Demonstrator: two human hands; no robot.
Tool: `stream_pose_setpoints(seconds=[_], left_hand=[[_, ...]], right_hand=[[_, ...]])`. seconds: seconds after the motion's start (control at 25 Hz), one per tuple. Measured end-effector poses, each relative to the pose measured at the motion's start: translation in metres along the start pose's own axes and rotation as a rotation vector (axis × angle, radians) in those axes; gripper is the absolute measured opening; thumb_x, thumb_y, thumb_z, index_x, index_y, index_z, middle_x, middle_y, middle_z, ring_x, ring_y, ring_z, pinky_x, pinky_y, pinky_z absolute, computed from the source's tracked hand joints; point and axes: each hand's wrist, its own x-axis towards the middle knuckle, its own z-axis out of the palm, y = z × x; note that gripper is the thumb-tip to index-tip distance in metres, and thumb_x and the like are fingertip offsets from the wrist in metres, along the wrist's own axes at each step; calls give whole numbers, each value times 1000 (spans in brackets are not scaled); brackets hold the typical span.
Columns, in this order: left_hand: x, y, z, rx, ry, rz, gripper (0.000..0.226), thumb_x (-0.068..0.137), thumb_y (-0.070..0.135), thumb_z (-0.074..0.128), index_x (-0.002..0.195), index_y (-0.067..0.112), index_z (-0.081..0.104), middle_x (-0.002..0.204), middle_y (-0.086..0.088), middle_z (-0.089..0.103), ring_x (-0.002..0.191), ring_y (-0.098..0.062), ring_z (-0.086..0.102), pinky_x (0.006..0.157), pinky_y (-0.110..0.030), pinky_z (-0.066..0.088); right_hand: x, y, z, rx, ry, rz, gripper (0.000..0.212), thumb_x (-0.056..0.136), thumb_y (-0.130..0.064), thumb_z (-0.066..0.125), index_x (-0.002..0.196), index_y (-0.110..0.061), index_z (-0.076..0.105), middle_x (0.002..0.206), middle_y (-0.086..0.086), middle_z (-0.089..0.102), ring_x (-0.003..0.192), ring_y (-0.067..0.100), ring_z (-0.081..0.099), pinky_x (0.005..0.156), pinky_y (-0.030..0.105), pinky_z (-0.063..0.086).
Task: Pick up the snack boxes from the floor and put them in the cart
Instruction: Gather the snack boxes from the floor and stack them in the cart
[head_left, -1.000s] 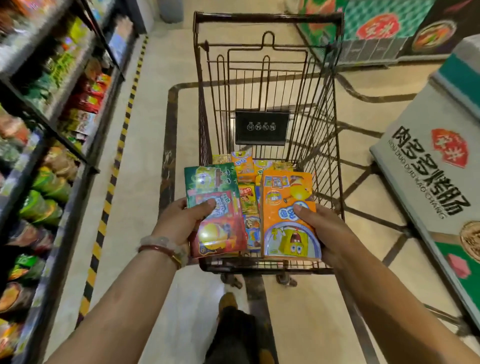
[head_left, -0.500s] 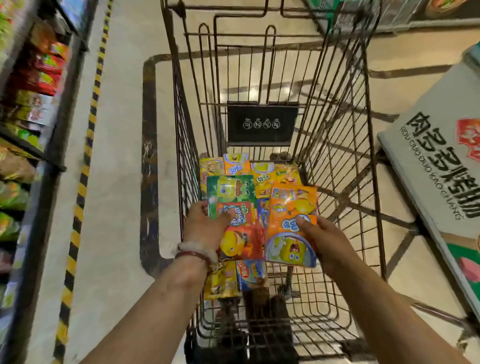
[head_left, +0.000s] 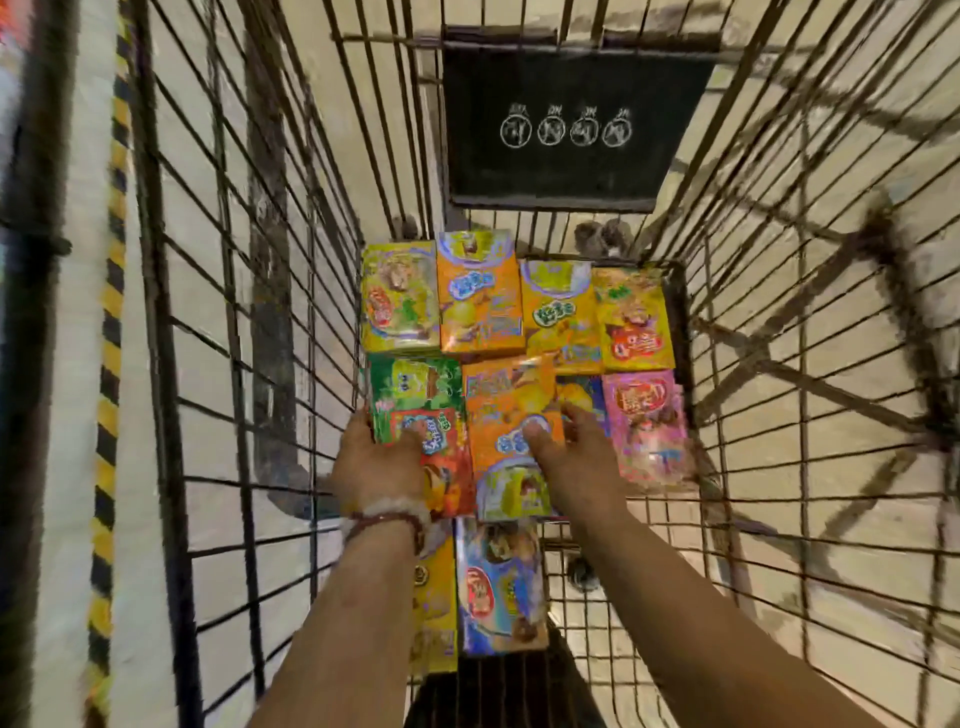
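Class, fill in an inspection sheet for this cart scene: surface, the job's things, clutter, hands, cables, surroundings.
Surface: wire cart floor, partly covered by boxes.
Job's things: green and red snack box and orange snack box low inside the cart, over other snack boxes.
Clutter: nothing seen.
Hands: left hand grips the green and red box; right hand holds the orange one.
Cables: nothing seen.
Surroundings: black sign on the cart's end; yellow-black floor tape left.

Green-and-red snack box (head_left: 415, 410) under left hand (head_left: 376, 460), flat, low in wire cart (head_left: 779, 364). Orange snack box (head_left: 511, 431) just beside it, under right hand (head_left: 571, 457). Four yellow and orange boxes (head_left: 514, 306) beyond both hands, pink box (head_left: 644, 426) right of right hand, blue box (head_left: 501, 587) between forearms.
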Motion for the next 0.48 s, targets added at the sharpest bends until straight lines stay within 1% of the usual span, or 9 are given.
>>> stream_pose_setpoints(seconds=[0.08,0.16,0.2,0.24,0.28,0.32,0.36,0.4,0.48], left_hand=[[4,-5,8,50,30,39,47,84,17,67,129,8,56,123,-16,61,111,-33,55,82,-31,36],[0,-10,12,138,90,289,49,83,11,63,130,0,53,123,-23,60,114,-38,53,91,-34,31],[-3,-17,18,206,122,425,47,81,11,60,126,-3,55,122,-26,59,115,-39,52,96,-36,30],[-5,-25,24,294,142,553,46,80,15,57,122,-4,57,121,-26,60,118,-38,49,101,-40,31],[-10,-27,28,372,117,616,45,81,19,53,120,-3,59,122,-25,60,120,-38,48,103,-43,34],[-15,-26,31,426,75,594,45,83,22,49,119,-2,60,124,-23,60,122,-39,49,102,-47,38],[-18,-23,34,462,44,552,45,85,23,44,119,-1,61,126,-22,59,122,-41,50,100,-52,40],[-18,-23,35,503,26,534,47,86,23,40,119,-1,61,126,-22,59,121,-43,51,98,-57,39],[-11,-25,34,558,-41,556,50,85,24,34,121,0,61,129,-22,57,123,-43,49,99,-59,34]], right_hand=[[8,4,10,-106,-52,-29,49,94,-29,57,137,-7,46,118,-3,53,112,13,49,78,13,32],[8,7,19,-240,-19,-79,63,95,-48,44,139,-3,43,135,13,52,125,28,47,97,28,32],[7,7,23,-332,10,-126,73,90,-55,34,137,1,45,135,20,51,126,36,46,102,37,32],[6,9,30,-420,53,-150,79,86,-55,29,134,4,46,134,25,51,126,41,46,104,44,34],[6,13,36,-498,106,-201,75,86,-49,31,134,6,45,136,27,48,127,44,45,105,49,36],[5,14,41,-557,162,-272,65,90,-40,37,138,5,41,141,27,43,131,44,41,106,51,35],[4,14,45,-601,179,-343,57,92,-28,43,142,0,36,146,24,38,135,42,37,107,49,31],[3,12,48,-659,194,-431,57,90,-18,44,144,-4,32,149,22,35,136,41,34,107,47,28],[5,13,56,-810,149,-633,56,87,-14,39,142,-8,32,148,18,37,137,38,34,112,44,24]])
